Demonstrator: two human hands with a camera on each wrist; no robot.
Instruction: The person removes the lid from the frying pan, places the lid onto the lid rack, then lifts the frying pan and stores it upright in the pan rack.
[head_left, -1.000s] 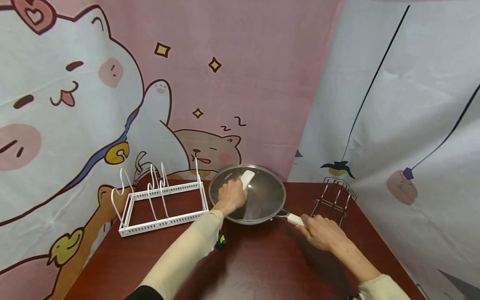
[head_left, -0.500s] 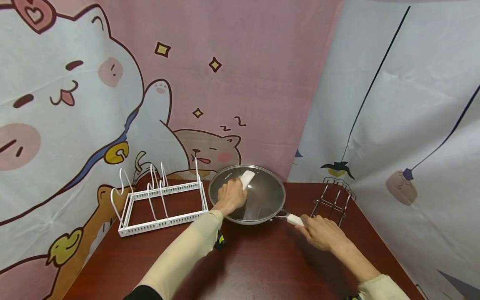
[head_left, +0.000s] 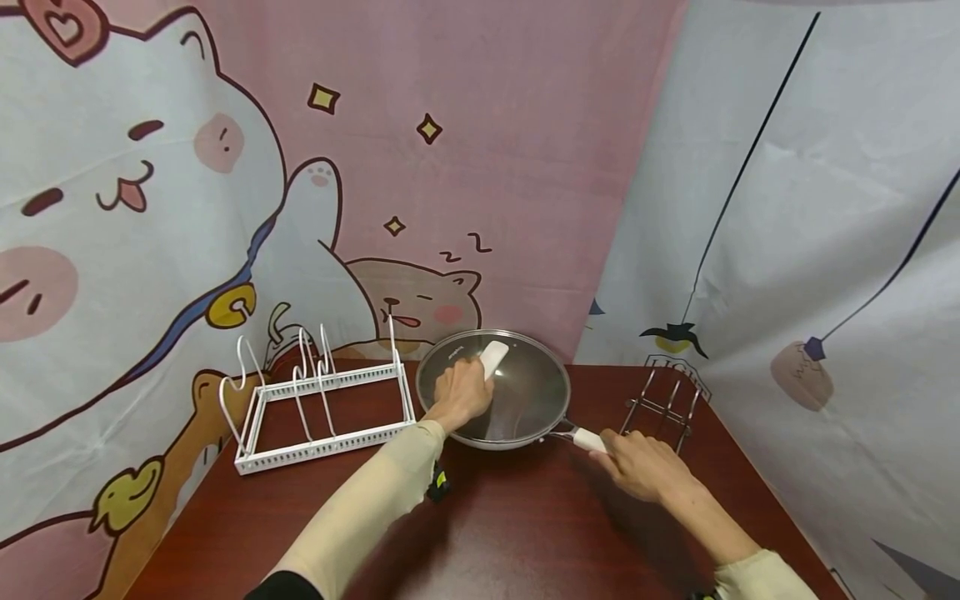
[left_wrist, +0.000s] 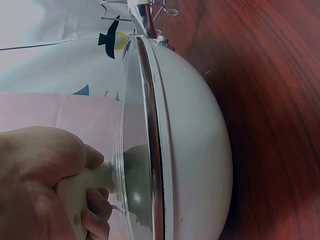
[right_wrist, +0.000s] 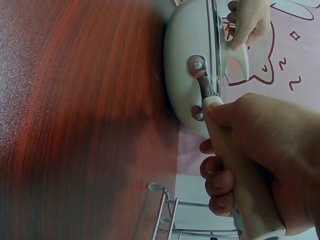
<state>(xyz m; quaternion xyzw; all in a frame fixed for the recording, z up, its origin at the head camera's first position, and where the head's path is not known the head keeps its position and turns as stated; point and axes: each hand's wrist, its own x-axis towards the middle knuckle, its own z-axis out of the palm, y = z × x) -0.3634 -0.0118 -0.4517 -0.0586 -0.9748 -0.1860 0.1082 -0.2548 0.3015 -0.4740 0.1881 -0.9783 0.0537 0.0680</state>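
Note:
A white pan (left_wrist: 195, 135) with a long pale handle (head_left: 590, 440) stands on the table, covered by a glass lid (head_left: 528, 392) with a metal rim. The left hand (head_left: 463, 392) grips the white lid knob (head_left: 493, 357); in the left wrist view its fingers curl round the knob (left_wrist: 75, 200). The right hand (head_left: 647, 463) holds the pan handle, and in the right wrist view its fingers wrap the handle (right_wrist: 245, 185) with the thumb laid along it near the metal joint.
A white rack (head_left: 322, 444) with upright wire dividers stands left of the pan. A metal wire rack (head_left: 663, 408) stands at the right, behind the right hand. Printed cloth (head_left: 525, 167) hangs behind the dark red table (head_left: 517, 525).

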